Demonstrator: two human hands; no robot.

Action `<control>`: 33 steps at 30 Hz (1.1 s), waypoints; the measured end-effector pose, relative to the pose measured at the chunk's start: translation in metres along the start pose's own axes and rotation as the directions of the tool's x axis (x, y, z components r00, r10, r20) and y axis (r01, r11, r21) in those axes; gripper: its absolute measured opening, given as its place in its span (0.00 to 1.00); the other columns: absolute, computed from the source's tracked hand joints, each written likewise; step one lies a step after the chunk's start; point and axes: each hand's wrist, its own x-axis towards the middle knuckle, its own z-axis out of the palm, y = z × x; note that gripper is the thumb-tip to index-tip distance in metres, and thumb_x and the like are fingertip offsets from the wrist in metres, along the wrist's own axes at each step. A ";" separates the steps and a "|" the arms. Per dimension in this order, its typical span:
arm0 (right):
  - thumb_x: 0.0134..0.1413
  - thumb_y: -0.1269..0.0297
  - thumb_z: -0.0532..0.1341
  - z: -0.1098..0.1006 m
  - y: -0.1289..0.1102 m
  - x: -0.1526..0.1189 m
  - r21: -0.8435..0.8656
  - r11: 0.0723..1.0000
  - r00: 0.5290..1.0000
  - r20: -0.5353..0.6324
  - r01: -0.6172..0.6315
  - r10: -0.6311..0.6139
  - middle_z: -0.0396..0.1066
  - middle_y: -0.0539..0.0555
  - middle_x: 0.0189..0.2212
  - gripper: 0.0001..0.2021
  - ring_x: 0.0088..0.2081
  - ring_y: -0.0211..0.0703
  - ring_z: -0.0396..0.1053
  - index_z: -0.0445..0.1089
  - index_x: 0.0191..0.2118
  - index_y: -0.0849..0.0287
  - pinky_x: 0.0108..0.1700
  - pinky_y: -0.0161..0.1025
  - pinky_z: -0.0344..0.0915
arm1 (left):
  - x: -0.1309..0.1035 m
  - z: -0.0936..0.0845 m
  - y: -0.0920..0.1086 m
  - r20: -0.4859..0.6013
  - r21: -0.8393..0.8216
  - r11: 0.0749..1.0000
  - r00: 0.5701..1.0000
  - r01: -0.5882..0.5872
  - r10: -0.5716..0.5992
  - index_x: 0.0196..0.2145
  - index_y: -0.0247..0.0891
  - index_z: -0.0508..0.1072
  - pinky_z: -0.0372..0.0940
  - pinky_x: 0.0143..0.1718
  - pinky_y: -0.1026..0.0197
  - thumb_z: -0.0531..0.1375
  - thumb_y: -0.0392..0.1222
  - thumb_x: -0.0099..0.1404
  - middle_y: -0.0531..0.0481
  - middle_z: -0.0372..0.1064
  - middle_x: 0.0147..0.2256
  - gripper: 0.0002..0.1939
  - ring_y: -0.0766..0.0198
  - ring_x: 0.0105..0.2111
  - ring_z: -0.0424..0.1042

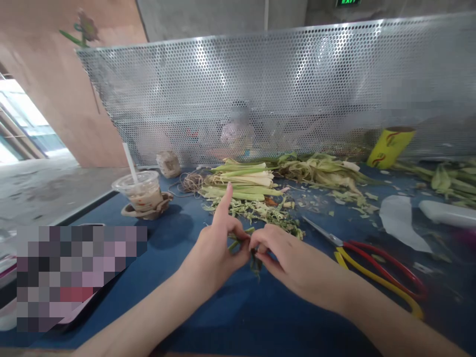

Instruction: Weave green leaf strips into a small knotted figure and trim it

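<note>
A small green plant sprig point(256, 263) is pinched between my two hands above the blue tabletop point(178, 292), its leafy end hanging down. My left hand point(213, 245) grips it between thumb and a bent finger, with one finger stretched upward. Fingertips of my right hand point(284, 255) are closed on the same sprig, touching my left fingertips and partly hiding it. Just beyond lies a heap of wilted green sprigs point(260, 212). Behind the heap rests a bundle of pale green stalks point(245, 181). Scissors point(336, 241) with red and yellow handles lie right of my right hand.
Left stand an iced drink cup point(145, 193) in a cardboard holder and a blurred-out flat object point(74, 277). Tangled twine point(191, 182), leaves point(316, 171), a yellow tube point(390, 148) and a white scrap point(401, 220) lie farther back. A person sits behind the perforated metal screen point(260, 74).
</note>
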 end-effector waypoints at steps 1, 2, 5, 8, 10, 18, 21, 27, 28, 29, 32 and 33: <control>0.57 0.77 0.48 -0.001 0.000 0.000 0.023 1.000 1.000 0.012 -0.011 0.011 0.61 0.50 0.32 0.08 0.34 0.35 0.59 0.55 0.38 0.57 0.34 0.32 0.58 | -0.001 0.001 0.000 -0.009 0.014 1.000 1.000 0.000 0.001 0.63 0.37 0.32 0.66 0.33 0.67 0.55 0.34 0.55 0.60 0.64 0.23 0.45 0.70 0.26 0.69; 0.57 0.77 0.48 -0.001 0.000 0.000 0.050 0.998 1.000 0.022 -0.023 0.022 0.61 0.50 0.32 0.08 0.33 0.35 0.59 0.55 0.37 0.57 0.34 0.32 0.57 | -0.002 0.002 0.000 -0.016 0.028 1.000 1.000 -0.001 0.001 0.63 0.37 0.32 0.67 0.33 0.67 0.56 0.34 0.55 0.60 0.64 0.23 0.46 0.70 0.27 0.69; 0.55 0.77 0.49 -0.001 -0.001 -0.001 0.155 0.984 0.996 0.032 -0.088 0.084 0.60 0.49 0.32 0.08 0.32 0.33 0.59 0.54 0.36 0.56 0.34 0.31 0.58 | -0.003 0.003 -0.003 -0.041 0.076 0.997 0.999 -0.017 0.020 0.63 0.39 0.33 0.67 0.33 0.67 0.57 0.33 0.54 0.59 0.65 0.24 0.46 0.69 0.28 0.70; 0.53 0.74 0.52 0.005 -0.004 -0.002 0.303 0.938 0.985 0.091 -0.165 0.144 0.62 0.47 0.30 0.07 0.31 0.32 0.61 0.54 0.36 0.55 0.34 0.30 0.59 | 0.004 -0.004 -0.013 -0.146 0.155 0.988 0.989 -0.014 0.037 0.63 0.41 0.38 0.68 0.37 0.63 0.56 0.31 0.53 0.58 0.67 0.26 0.44 0.67 0.31 0.72; 0.53 0.72 0.55 0.009 -0.003 -0.001 0.347 0.917 0.979 0.120 -0.199 0.167 0.63 0.46 0.29 0.06 0.30 0.32 0.62 0.56 0.35 0.55 0.33 0.30 0.60 | 0.010 -0.010 -0.020 -0.264 0.145 0.989 0.964 0.018 0.021 0.63 0.40 0.39 0.68 0.39 0.61 0.56 0.30 0.53 0.57 0.68 0.27 0.44 0.67 0.31 0.72; 0.53 0.68 0.56 -0.011 0.031 0.011 0.308 0.917 0.885 -0.309 -0.255 0.350 0.66 0.49 0.28 0.01 0.32 0.37 0.66 0.62 0.33 0.56 0.35 0.35 0.64 | 0.013 -0.011 -0.025 -0.115 0.077 0.996 0.993 0.037 -0.028 0.63 0.41 0.37 0.68 0.41 0.58 0.55 0.31 0.57 0.57 0.71 0.29 0.42 0.67 0.33 0.73; 0.56 0.64 0.54 -0.017 0.033 0.010 0.330 0.902 0.865 -0.322 -0.278 0.384 0.66 0.50 0.26 0.04 0.28 0.37 0.66 0.64 0.34 0.56 0.30 0.34 0.63 | 0.011 -0.009 -0.022 -0.072 0.072 0.997 0.997 0.008 -0.003 0.62 0.41 0.41 0.69 0.39 0.60 0.55 0.32 0.57 0.56 0.71 0.30 0.39 0.67 0.32 0.73; 0.61 0.57 0.47 -0.007 0.024 0.012 0.184 0.946 0.917 -0.252 -0.267 0.308 0.68 0.52 0.30 0.14 0.33 0.40 0.66 0.65 0.34 0.57 0.35 0.37 0.61 | 0.010 -0.006 -0.014 0.007 0.068 0.997 1.000 0.024 -0.024 0.61 0.41 0.46 0.69 0.40 0.61 0.54 0.32 0.58 0.55 0.72 0.32 0.35 0.68 0.32 0.73; 0.61 0.56 0.46 -0.005 0.022 0.012 0.149 0.953 0.930 -0.221 -0.265 0.293 0.67 0.52 0.29 0.15 0.33 0.40 0.65 0.65 0.31 0.57 0.35 0.37 0.61 | 0.010 -0.006 -0.013 0.018 0.073 0.997 1.000 0.024 -0.026 0.60 0.42 0.46 0.69 0.40 0.61 0.54 0.32 0.58 0.56 0.72 0.32 0.34 0.69 0.33 0.73; 0.61 0.55 0.46 -0.003 0.020 0.012 0.120 0.952 0.935 -0.187 -0.282 0.301 0.66 0.52 0.28 0.16 0.31 0.39 0.64 0.63 0.28 0.57 0.34 0.37 0.60 | 0.009 -0.005 -0.012 0.026 0.084 0.996 1.000 0.015 -0.017 0.60 0.42 0.48 0.69 0.40 0.61 0.54 0.32 0.58 0.56 0.72 0.32 0.33 0.69 0.33 0.73; 0.60 0.54 0.47 -0.001 0.016 0.012 0.065 0.932 0.927 -0.098 -0.357 0.362 0.62 0.50 0.24 0.17 0.27 0.38 0.61 0.60 0.26 0.58 0.29 0.36 0.57 | 0.008 -0.005 -0.011 0.028 0.170 0.979 0.994 -0.111 0.107 0.58 0.41 0.53 0.68 0.41 0.60 0.53 0.31 0.59 0.54 0.71 0.33 0.29 0.67 0.36 0.71; 0.61 0.55 0.47 0.000 0.015 0.011 0.065 0.932 0.929 -0.085 -0.356 0.361 0.62 0.50 0.24 0.15 0.27 0.38 0.61 0.60 0.27 0.58 0.29 0.36 0.57 | 0.008 -0.005 -0.011 0.032 0.219 0.958 0.982 -0.188 0.185 0.57 0.40 0.55 0.67 0.43 0.59 0.53 0.31 0.59 0.52 0.71 0.34 0.27 0.66 0.38 0.70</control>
